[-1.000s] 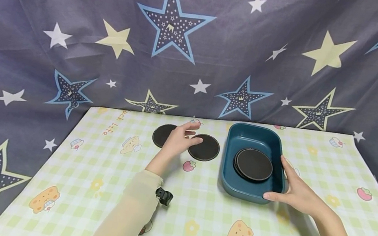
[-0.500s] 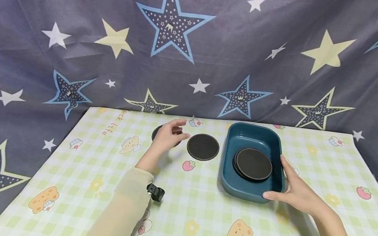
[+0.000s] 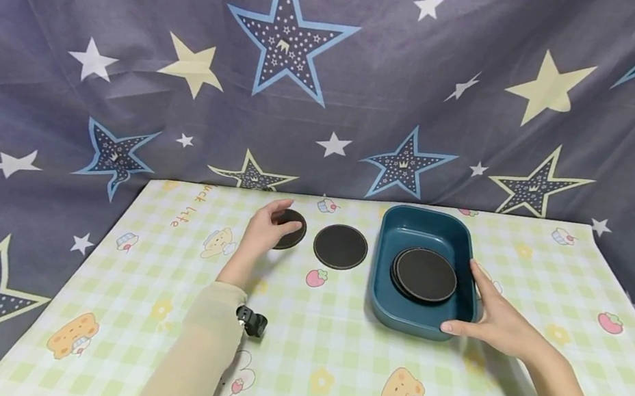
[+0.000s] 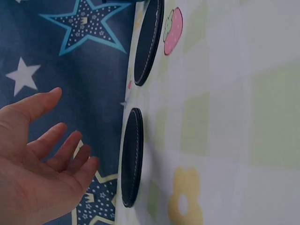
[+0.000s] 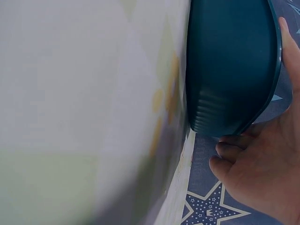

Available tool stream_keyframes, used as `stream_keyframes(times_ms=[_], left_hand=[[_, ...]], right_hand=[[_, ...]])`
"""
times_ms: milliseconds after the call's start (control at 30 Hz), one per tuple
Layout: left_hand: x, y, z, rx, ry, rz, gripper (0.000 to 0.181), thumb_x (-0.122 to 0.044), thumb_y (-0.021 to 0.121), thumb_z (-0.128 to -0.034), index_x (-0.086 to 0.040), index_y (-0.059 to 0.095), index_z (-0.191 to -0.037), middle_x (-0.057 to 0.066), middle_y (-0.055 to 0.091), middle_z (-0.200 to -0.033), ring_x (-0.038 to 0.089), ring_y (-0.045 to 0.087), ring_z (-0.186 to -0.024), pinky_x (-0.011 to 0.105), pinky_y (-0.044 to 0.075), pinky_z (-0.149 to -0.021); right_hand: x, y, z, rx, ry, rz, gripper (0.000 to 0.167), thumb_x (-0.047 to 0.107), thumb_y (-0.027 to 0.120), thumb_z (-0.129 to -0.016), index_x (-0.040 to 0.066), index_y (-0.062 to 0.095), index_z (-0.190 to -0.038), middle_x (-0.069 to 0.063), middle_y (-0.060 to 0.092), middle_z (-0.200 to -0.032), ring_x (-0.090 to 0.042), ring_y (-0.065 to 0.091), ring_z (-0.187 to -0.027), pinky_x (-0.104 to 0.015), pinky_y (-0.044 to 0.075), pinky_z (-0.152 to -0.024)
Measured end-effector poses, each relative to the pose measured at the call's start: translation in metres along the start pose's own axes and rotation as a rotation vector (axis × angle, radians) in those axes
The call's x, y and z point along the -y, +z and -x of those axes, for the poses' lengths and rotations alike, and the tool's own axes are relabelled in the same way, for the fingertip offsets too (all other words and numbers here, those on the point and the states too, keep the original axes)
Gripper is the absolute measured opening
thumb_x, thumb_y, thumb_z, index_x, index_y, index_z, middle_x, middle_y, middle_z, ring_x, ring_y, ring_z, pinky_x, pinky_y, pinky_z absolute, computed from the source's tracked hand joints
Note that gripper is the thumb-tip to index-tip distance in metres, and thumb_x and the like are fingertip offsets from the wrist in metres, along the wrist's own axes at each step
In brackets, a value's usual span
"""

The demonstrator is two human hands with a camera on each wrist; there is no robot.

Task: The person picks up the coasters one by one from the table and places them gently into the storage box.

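Observation:
My left hand (image 3: 262, 231) hovers over a round black coaster (image 3: 293, 240) with light edge stitching, hiding part of it. The left wrist view shows loosely bent fingers apart from that coaster (image 4: 132, 159), holding nothing. A second black coaster (image 3: 341, 247) lies flat just to the right. Farther right stands a dark teal rectangular box (image 3: 379, 298), with a small pile of black coasters (image 3: 426, 275) inside. My right hand (image 3: 500, 324) holds the box by its near right corner, thumb at the near rim and fingers along the right side (image 5: 229, 70).
A green-and-white checked cloth (image 3: 332, 339) with cartoon prints covers the table. Behind its far edge hangs a dark curtain (image 3: 334, 90) patterned with stars. Each wrist wears a black strap device.
My left hand has moved left, from between the two loose coasters to above the left one. My right hand and the box have stayed in place.

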State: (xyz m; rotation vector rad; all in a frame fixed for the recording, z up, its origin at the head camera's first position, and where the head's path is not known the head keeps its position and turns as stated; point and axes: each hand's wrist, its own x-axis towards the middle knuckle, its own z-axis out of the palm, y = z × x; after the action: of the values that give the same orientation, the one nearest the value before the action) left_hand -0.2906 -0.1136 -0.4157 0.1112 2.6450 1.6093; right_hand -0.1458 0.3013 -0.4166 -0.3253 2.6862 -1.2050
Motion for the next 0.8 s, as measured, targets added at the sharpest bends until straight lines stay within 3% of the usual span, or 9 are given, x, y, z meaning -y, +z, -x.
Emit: stream_keyframes(times_ms=[433,633,800], left_hand=[[0.022,-0.010,-0.003,-0.066,-0.059,-0.032,0.064,-0.021,0.071,-0.0918,-0.012,0.045,-0.149,0.014,0.034,-0.161,0.037,0.030,-0.149,0.053,0.027,-0.124],[0.034,-0.012,-0.006,-0.043,-0.077,-0.071,0.071,-0.019,0.071,-0.0920,-0.005,0.037,-0.153,0.021,0.028,-0.161,0.039,0.026,-0.149,0.054,0.025,-0.125],[0.039,-0.014,-0.007,-0.020,-0.144,-0.109,0.078,-0.023,0.071,-0.0920,-0.005,0.030,-0.156,0.023,0.026,-0.162,0.042,0.027,-0.149,0.054,0.027,-0.124]], right_hand=[[0.000,0.000,0.000,0.000,0.007,-0.006,0.124,0.032,0.082,-0.081,0.008,-0.011,-0.160,-0.026,-0.006,-0.166,-0.055,0.002,-0.150,-0.079,0.017,-0.110],[-0.001,0.001,-0.001,0.000,0.003,-0.006,0.124,0.032,0.082,-0.081,0.009,-0.011,-0.160,-0.026,-0.006,-0.166,-0.055,0.002,-0.149,-0.080,0.018,-0.110],[-0.001,0.000,-0.001,0.000,0.003,-0.001,0.124,0.033,0.082,-0.081,0.009,-0.011,-0.160,-0.026,-0.006,-0.166,-0.055,0.002,-0.149,-0.080,0.018,-0.110]])
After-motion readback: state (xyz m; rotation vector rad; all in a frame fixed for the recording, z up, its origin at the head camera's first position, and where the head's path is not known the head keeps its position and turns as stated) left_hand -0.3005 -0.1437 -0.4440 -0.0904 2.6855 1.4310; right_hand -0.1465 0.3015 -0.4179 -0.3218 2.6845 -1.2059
